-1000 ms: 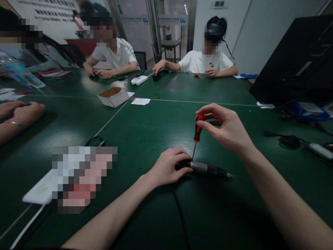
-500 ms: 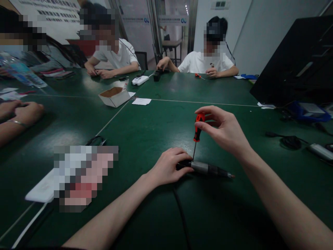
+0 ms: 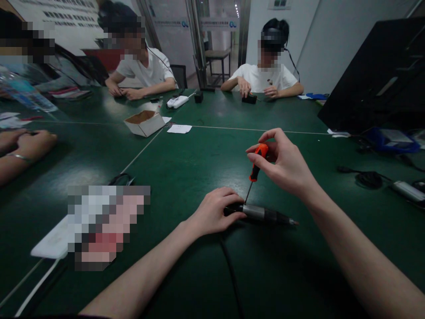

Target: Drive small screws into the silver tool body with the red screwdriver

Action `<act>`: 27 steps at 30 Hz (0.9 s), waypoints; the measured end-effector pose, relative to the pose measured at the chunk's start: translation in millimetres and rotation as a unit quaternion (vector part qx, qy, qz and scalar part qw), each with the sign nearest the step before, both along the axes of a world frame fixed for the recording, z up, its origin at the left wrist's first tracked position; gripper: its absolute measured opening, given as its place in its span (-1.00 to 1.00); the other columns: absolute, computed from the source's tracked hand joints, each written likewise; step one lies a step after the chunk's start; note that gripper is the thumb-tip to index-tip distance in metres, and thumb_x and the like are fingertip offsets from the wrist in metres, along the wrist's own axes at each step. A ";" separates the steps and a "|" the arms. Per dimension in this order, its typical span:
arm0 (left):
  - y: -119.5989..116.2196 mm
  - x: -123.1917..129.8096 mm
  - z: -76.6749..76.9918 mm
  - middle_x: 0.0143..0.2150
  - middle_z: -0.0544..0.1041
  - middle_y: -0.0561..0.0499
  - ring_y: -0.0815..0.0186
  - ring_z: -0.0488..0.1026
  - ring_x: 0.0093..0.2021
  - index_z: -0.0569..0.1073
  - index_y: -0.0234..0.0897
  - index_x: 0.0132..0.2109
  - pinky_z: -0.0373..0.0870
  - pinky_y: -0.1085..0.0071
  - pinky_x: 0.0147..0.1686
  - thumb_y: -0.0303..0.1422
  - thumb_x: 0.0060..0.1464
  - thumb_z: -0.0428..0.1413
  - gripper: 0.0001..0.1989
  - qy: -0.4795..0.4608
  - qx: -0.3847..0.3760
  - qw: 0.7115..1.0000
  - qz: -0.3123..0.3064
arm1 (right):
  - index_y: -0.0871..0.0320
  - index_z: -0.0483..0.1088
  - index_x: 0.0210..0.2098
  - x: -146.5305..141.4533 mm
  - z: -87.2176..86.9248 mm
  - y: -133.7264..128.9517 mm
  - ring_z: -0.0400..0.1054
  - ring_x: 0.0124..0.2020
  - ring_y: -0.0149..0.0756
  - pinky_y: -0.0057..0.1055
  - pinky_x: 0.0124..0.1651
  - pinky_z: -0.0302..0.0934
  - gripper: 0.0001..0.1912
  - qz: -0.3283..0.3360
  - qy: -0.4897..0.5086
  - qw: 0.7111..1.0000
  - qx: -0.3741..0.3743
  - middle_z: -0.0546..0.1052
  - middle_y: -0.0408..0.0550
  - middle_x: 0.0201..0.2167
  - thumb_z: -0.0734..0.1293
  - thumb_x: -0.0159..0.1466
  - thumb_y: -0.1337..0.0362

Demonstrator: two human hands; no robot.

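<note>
A pen-shaped power tool (image 3: pixel 255 212) with a silver middle band, black ends and a tapered tip lies on the green table, tip to the right. My left hand (image 3: pixel 221 210) is closed around its black rear end. From beneath that hand a black cable (image 3: pixel 229 261) runs toward me. A red-and-black screwdriver (image 3: pixel 255 172) is pinched by its handle in my right hand (image 3: pixel 280 161). It leans to the right, and its blade meets the tool at the left edge of the silver band, close to my left fingertips.
Ahead on the green table (image 3: pixel 212 153) are an open cardboard box (image 3: pixel 146 126) and a white paper slip (image 3: pixel 179 129). A white power strip (image 3: pixel 49 237) lies left; coiled black cable (image 3: pixel 369 179) and a monitor (image 3: pixel 375 79) are right. Other people sit around the table.
The screwdriver's handle has tilted to the right, and my right-hand fingers have shifted on it. My left hand and the tool stay put. Across the table, a person's hand has moved right with a black object.
</note>
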State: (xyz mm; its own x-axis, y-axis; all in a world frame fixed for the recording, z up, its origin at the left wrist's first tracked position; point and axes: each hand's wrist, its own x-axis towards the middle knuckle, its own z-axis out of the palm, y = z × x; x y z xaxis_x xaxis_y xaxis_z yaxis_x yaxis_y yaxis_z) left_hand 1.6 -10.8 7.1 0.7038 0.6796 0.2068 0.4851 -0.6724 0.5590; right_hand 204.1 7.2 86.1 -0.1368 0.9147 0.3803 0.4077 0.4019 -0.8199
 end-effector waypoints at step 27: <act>0.7 -0.1 -1.5 -0.13 0.51 -0.08 0.19 0.44 -0.11 0.50 -0.27 -0.08 0.40 0.30 -0.15 -0.28 0.12 0.19 -0.76 0.002 0.002 1.000 -0.004 | 0.09 0.16 -0.24 1.5 0.0 1.1 0.48 -0.27 -0.28 -0.38 -0.30 0.40 -0.66 0.048 0.057 0.997 -0.027 0.55 -0.10 -0.24 0.42 0.15 0.24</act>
